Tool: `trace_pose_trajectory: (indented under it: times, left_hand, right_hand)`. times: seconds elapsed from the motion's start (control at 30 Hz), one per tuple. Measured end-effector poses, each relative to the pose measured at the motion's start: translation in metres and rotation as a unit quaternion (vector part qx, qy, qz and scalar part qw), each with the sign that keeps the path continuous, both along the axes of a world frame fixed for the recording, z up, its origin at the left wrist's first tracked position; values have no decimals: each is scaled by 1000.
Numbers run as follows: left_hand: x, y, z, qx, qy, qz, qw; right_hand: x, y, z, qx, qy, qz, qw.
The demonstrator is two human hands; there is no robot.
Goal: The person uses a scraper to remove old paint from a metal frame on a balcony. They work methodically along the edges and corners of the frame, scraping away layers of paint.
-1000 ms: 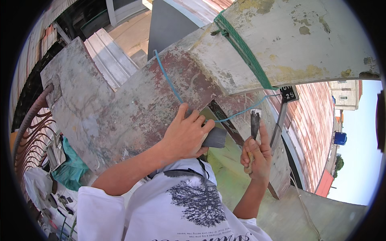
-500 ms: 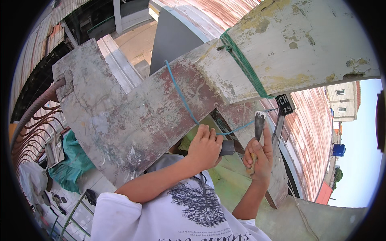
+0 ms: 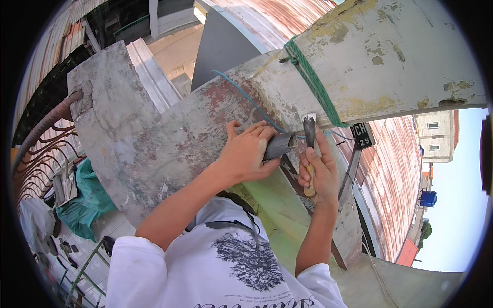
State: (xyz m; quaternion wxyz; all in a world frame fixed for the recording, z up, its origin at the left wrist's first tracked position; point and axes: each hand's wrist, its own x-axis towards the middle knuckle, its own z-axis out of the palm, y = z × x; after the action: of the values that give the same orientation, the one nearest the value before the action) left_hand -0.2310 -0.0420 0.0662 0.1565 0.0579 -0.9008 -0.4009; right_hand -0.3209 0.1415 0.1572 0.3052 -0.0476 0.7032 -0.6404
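Note:
My left hand point(image 3: 246, 154) rests on the weathered concrete ledge point(image 3: 169, 128), closed around a dark grey, flat piece that looks like folded sandpaper point(image 3: 277, 147). Its thumb is below the piece and the fingers lie over its upper side. In my right hand point(image 3: 321, 174) is a putty knife point(image 3: 309, 134), held by its yellowish handle with the blade pointing up. White material coats the blade's tip, close to the lower edge of the peeling white beam point(image 3: 370, 66). A thin blue cord point(image 3: 239, 88) crosses the ledge and passes behind the knife.
A green strap point(image 3: 314, 84) is knotted around the beam. Beside it sticks up a small black sign point(image 3: 362, 136) on a grey bar. A curved rusty railing point(image 3: 43, 126) and a green plastic sheet point(image 3: 90, 197) are at left. A reddish corrugated roof point(image 3: 395, 174) stretches along the right.
My left hand has moved up onto the ledge with the grey piece, and the blue cord has shifted up and right. My right hand has raised the putty knife slightly leftward, toward the beam.

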Motion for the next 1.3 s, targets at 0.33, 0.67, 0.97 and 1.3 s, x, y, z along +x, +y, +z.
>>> trace_pose_trajectory:
  times: [0.33,0.67,0.97,1.3]
  left_hand:
    - [-14,-24,27,-7,-174,11,985]
    - [30,-28,33,-47,-93,212,972]
    - [58,-46,26,-136,-167,259,941]
    - [69,-55,24,-212,-110,209,948]
  right_hand:
    - [-8,-20,1,5,-19,-60,998]
    - [-4,14,10,12,-37,-101,994]
    - [-2,-1,12,-15,-47,-102,994]
    - [-6,15,17,-2,-60,-101,993]
